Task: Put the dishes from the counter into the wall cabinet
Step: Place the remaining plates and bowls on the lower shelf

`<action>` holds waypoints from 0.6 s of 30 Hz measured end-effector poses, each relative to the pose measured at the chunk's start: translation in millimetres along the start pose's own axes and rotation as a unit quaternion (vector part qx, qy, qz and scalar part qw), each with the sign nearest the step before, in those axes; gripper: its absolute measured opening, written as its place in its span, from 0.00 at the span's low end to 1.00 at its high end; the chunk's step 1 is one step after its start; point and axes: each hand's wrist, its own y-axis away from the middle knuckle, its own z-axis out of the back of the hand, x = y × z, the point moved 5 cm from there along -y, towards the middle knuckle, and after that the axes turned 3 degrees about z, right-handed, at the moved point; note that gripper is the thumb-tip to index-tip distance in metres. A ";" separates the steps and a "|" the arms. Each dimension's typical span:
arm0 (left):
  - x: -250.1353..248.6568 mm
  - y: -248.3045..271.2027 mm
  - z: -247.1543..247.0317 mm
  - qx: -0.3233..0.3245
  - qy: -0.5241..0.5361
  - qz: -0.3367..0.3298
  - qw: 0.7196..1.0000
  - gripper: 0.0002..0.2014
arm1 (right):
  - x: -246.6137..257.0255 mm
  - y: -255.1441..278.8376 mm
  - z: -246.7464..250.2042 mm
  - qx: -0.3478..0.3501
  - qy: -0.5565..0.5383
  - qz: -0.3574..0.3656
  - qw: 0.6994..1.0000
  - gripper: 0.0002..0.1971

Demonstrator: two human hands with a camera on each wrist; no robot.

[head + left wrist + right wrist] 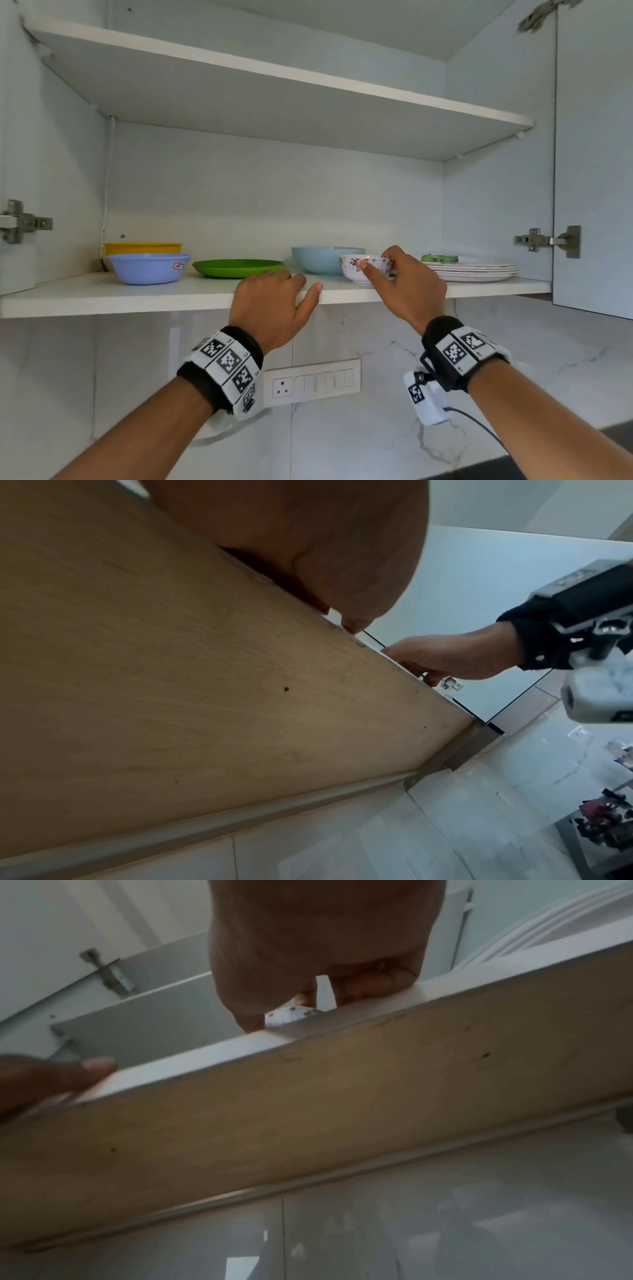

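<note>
- A home kitchen is shown.
- An open wall cabinet with white shelves and metal door hinges is seen.
- Everyday dishes are kept on the lower shelf: plastic bowls, a green plate, stacked white plates.
- A marble-patterned tiled wall with a socket and switch panel is seen below the cabinet.

I'm looking into an open pale blue-grey laminate wall cabinet with two white shelves and steel hinges at both sides. Below it runs a white marble-look tiled backsplash carrying a white switch-and-socket panel. From underneath, the cabinet's base is tan wood-grain board. Soft, even light, possibly daylight.
</note>
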 end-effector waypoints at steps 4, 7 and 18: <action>-1.3 0.5 0.6 -0.010 0.005 0.002 1.000 0.28 | -0.1 0.8 -3.8 -0.010 0.028 0.021 0.999 0.25; -0.5 1.1 1.5 -0.014 0.004 0.002 1.000 0.28 | -0.7 1.0 -4.3 -0.002 0.025 0.022 0.999 0.28; 0.8 1.2 1.1 -0.017 0.019 -0.013 1.000 0.28 | -5.2 14.2 4.6 0.008 -0.038 0.013 0.999 0.34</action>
